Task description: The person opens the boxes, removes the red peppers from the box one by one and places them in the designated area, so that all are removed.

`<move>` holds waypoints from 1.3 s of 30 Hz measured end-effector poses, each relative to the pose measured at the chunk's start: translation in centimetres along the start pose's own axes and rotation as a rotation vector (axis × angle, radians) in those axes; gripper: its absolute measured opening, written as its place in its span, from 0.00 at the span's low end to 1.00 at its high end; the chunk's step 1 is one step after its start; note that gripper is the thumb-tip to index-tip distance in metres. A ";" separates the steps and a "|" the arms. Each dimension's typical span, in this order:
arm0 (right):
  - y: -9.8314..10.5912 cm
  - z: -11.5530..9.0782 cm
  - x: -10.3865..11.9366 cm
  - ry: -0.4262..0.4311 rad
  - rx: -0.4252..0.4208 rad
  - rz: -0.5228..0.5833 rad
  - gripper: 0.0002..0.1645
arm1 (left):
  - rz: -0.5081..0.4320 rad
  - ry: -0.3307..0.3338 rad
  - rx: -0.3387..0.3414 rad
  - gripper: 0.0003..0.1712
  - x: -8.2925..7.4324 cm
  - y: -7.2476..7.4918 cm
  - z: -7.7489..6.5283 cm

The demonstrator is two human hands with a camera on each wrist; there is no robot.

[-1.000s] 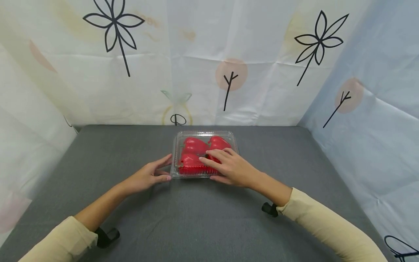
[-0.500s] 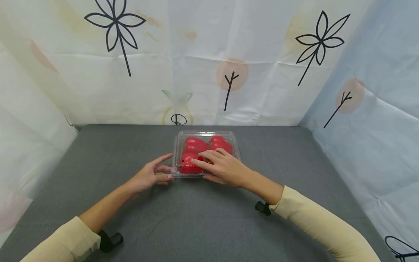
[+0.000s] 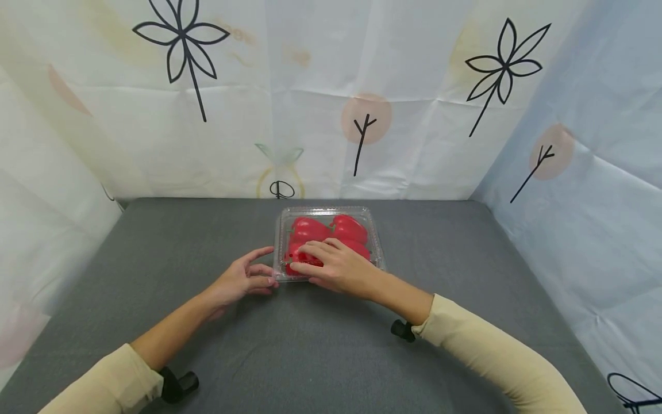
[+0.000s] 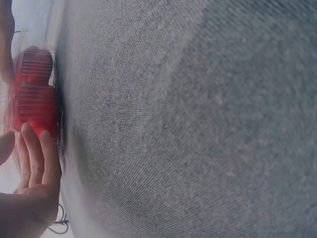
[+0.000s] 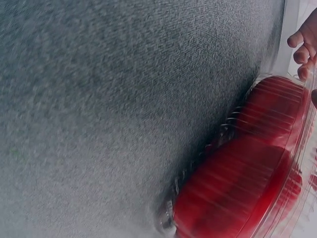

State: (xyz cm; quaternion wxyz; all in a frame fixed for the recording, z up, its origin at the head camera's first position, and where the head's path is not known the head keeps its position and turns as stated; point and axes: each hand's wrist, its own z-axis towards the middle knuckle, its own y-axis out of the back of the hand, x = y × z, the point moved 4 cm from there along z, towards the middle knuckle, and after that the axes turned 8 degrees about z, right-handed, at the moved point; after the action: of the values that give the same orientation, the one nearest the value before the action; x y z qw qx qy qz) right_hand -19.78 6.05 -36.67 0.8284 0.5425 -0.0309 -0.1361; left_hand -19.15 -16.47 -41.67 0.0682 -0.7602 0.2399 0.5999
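A clear plastic clamshell box point(image 3: 323, 211) with several red bell peppers point(image 3: 349, 229) inside sits toward the back of the grey table. My left hand point(image 3: 242, 280) is at its front left corner, fingers spread and fairly straight, fingertips right at the side wall. Over the front rim lies my right hand point(image 3: 338, 269), its fingers loosely bent across the lid and pointing left, covering part of the front peppers. In the left wrist view, the left fingers point(image 4: 37, 161) reach to the box's end. The ridged plastic wall and peppers point(image 5: 233, 183) fill the lower right of the right wrist view.
The grey cloth-covered table point(image 3: 310, 351) runs back to a white patterned curtain point(image 3: 310, 115), with more curtain at both sides. Each forearm wears a black wrist strap point(image 3: 178, 386) below a beige sleeve point(image 3: 491, 345).
My right hand has slid left along the front of the box, uncovering the peppers on the right. The left hand has shifted slightly right. The box has stayed nearly in place.
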 end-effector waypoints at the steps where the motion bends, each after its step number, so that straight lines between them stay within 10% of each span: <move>1: -0.1 0.1 0.1 0.003 0.000 -0.003 0.33 | -0.006 -0.001 0.000 0.46 0.0 0.0 0.0; 17: -1.2 1.2 1.0 -0.048 0.139 -0.007 0.28 | -0.075 0.080 -0.019 0.36 0.2 -0.4 0.4; 39: -1.8 2.1 2.0 -0.093 -0.031 -0.001 0.20 | -0.040 0.051 -0.012 0.34 0.3 -0.1 0.4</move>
State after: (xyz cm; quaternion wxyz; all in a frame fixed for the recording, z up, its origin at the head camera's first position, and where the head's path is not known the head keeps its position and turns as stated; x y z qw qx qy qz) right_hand -18.64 2.96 -37.61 0.8343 0.5226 -0.0671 -0.1623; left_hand -19.38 -16.34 -42.04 0.0694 -0.7802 0.2225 0.5804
